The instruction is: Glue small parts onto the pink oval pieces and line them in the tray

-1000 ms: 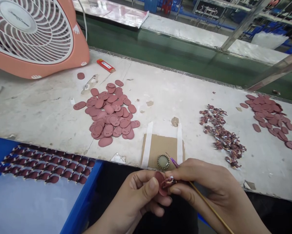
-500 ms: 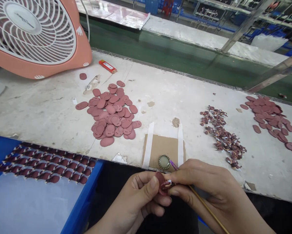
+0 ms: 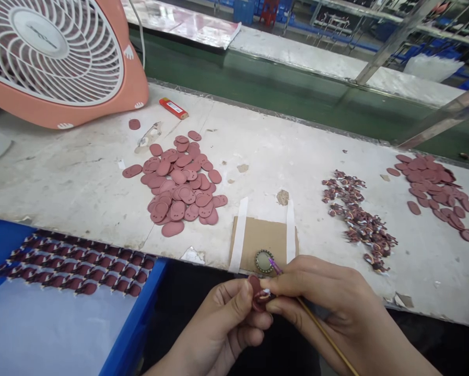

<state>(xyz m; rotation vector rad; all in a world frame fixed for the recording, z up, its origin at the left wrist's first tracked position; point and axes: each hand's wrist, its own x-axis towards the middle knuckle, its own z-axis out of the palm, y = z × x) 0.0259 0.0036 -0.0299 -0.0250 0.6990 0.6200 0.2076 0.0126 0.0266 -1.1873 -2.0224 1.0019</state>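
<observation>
My left hand (image 3: 221, 318) pinches a small reddish-brown oval base (image 3: 254, 284) between thumb and fingers. From the other side, my right hand (image 3: 328, 295) grips a tiny brown and white figurine (image 3: 264, 294) at its fingertips, pressed against the base. A thin paintbrush (image 3: 324, 334) with a yellowish handle and purple tip section also lies in the right hand. Its tip reaches over a bottle cap (image 3: 264, 261) with pale contents. That cap sits on a piece of cardboard (image 3: 261, 232) at the table's front edge, with white tape strips on it.
A heap of oval bases (image 3: 179, 183) lies left of centre. To the right are a cluster of figurines (image 3: 360, 214) and more bases (image 3: 430, 177). A blue tray (image 3: 120, 334) at lower left holds rows of figurines on bases. A pink fan (image 3: 135, 91) stands behind a red box (image 3: 174, 108).
The figurine has moved slightly left and now sits closer against the base. Both hands have shifted very little.
</observation>
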